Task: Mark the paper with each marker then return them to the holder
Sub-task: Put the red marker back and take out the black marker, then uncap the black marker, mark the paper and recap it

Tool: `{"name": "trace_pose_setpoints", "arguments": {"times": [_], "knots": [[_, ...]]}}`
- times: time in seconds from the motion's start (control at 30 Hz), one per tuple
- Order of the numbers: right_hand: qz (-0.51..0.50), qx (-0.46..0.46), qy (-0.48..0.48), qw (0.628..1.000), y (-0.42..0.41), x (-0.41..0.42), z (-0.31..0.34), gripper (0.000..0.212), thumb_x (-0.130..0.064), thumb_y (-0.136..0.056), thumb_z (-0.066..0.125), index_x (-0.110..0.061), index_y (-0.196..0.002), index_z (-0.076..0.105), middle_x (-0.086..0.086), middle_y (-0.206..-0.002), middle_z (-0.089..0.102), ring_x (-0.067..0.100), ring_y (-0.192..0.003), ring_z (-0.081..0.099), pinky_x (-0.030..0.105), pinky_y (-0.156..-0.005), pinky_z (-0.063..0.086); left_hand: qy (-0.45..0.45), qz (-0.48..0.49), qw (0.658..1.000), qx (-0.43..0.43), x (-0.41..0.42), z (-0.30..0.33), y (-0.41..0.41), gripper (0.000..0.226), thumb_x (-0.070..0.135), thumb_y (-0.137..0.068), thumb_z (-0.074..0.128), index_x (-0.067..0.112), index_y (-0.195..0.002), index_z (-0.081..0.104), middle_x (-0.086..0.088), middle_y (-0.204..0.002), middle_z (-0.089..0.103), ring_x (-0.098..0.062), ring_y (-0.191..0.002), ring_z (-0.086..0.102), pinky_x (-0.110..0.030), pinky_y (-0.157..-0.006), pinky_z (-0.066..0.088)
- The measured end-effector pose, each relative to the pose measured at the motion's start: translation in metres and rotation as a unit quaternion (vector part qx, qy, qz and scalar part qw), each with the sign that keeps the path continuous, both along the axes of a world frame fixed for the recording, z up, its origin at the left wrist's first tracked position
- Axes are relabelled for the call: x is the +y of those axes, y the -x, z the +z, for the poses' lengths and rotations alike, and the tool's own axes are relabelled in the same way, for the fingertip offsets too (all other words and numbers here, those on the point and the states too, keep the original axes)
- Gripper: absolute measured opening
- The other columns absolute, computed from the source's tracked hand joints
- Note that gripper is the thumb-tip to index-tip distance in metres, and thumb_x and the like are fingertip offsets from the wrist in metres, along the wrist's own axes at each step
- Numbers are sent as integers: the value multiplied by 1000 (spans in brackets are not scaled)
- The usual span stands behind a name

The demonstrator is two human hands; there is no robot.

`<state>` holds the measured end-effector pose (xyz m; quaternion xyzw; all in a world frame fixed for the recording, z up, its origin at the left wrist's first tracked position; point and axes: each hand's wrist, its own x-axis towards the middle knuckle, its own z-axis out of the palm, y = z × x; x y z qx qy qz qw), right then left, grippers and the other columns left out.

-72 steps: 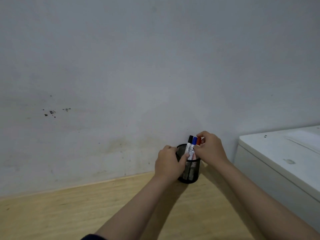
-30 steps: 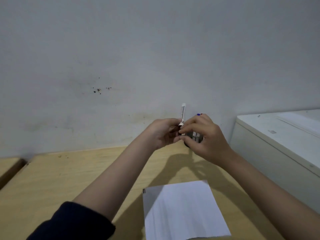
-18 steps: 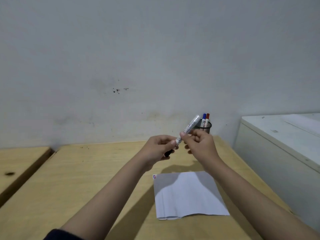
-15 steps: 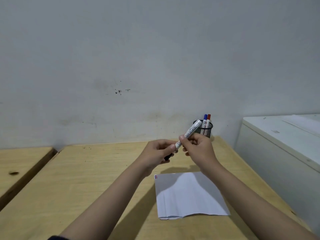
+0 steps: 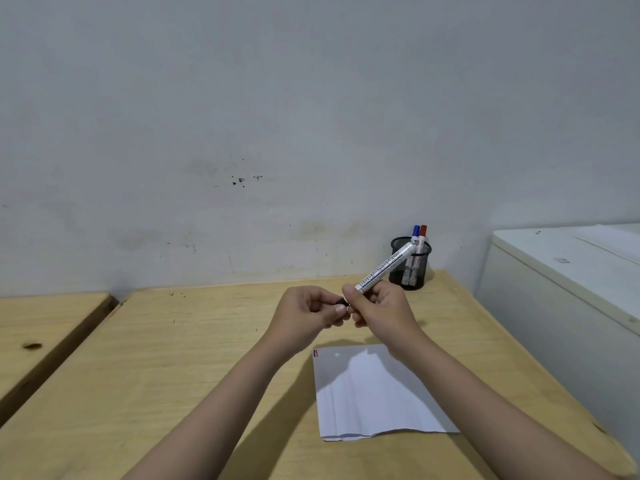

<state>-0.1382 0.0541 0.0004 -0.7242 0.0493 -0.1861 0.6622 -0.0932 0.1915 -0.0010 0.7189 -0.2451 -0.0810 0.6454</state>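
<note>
Your right hand (image 5: 382,311) has its grip clamped on the white marker (image 5: 386,267), thumb and fingers pinching the barrel low down, so the marker tilts up and away toward the far right corner of the worktop (image 5: 180,344). Your left hand (image 5: 306,315) meets it from the left, fingers curled and its grip closed on the black cap end (image 5: 343,301) of the same marker; most of that cap is hidden between your fingers, so you cannot tell from this view whether it is on or coming off. Both hands are held above the worktop, knuckles nearly touching, with both forearms reaching forward from the near edge and angling inward toward each other.

Beneath and just nearer than your right wrist lies the sheet of paper (image 5: 377,396), flat on the worktop toward its right side, its near edge slightly wavy, with a small red and blue mark at its far left corner. At the far right corner of the worktop, against the wall (image 5: 277,116), stands the black mesh holder (image 5: 411,268), upright, with a blue-capped marker (image 5: 416,231) and a red-capped marker (image 5: 423,232) standing side by side in it. To the right of the worktop sits a white cabinet (image 5: 568,271).
</note>
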Motion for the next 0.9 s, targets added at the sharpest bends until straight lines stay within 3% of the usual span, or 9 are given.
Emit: {"name": "trace_pose_setpoints", "arguments": {"times": [0.13,0.27,0.37,0.47,0.57,0.67,0.73,0.83,0.9], "knots": [[17,-25,-3,1000,-5,1,0,18,-14,-87,64,-10,-70,61,3,-54,56,7,-42,50,24,-50,46,-22,-30,999,5,7,5,-9,6,-4,-83,63,-1,-84,68,-4,-61,71,-18,-58,62,-26,-62,53],[55,-63,-19,996,-9,3,-3,13,-9,-88,62,-12,-75,61,3,-58,57,10,-49,51,22,-51,47,-32,-75,996,43,15,11,-14,12,2,-88,57,4,-83,68,1,-60,71,-8,-53,62,-22,-61,56],[55,-75,-77,993,-13,1,-4,7,-9,-88,60,-10,-81,62,3,-61,56,7,-52,53,20,-52,50,-24,-95,990,102,27,8,-23,17,7,-92,51,3,-88,68,1,-62,69,-8,-54,59,-22,-60,54],[31,-72,-149,986,-16,-7,-7,9,-9,-87,62,-9,-79,64,0,-56,58,8,-50,51,20,-50,49,-35,-40,991,122,41,-6,-34,13,9,-90,56,8,-91,69,2,-67,68,-8,-60,59,-22,-65,53],[10,-53,-156,986,-15,-8,-14,11,-7,-85,65,-10,-75,65,1,-54,57,9,-48,51,21,-48,48,-84,55,992,81,48,-25,-47,16,2,-86,61,14,-89,71,-1,-72,64,-13,-67,57,-25,-69,48],[10,-31,-148,988,-14,-6,-24,11,-7,-84,66,-11,-74,65,1,-54,56,8,-46,50,21,-48,47,-167,100,980,28,42,-39,-56,20,0,-84,62,15,-92,71,0,-78,66,-13,-74,60,-16,-66,46],[10,-21,-145,989,-14,-5,-28,12,-6,-84,66,-10,-73,65,-1,-52,57,8,-46,49,20,-47,46,-243,114,963,-11,35,-43,-61,19,5,-80,65,13,-96,70,0,-83,67,-15,-79,62,-19,-68,45],[19,-11,-124,992,-14,-6,-32,12,-6,-84,66,-9,-73,64,-4,-49,60,8,-44,49,19,-47,46,-329,101,938,-43,23,-45,-64,14,6,-70,65,18,-73,61,9,-70,62,-8,-66,58,-18,-54,41],[25,-7,-109,994,-14,-8,-34,10,-7,-84,66,-7,-74,65,-5,-49,61,7,-44,50,19,-49,47,-362,86,927,-46,16,-48,-66,22,3,-66,66,21,-58,56,11,-65,62,-7,-63,58,-18,-51,41]]}}
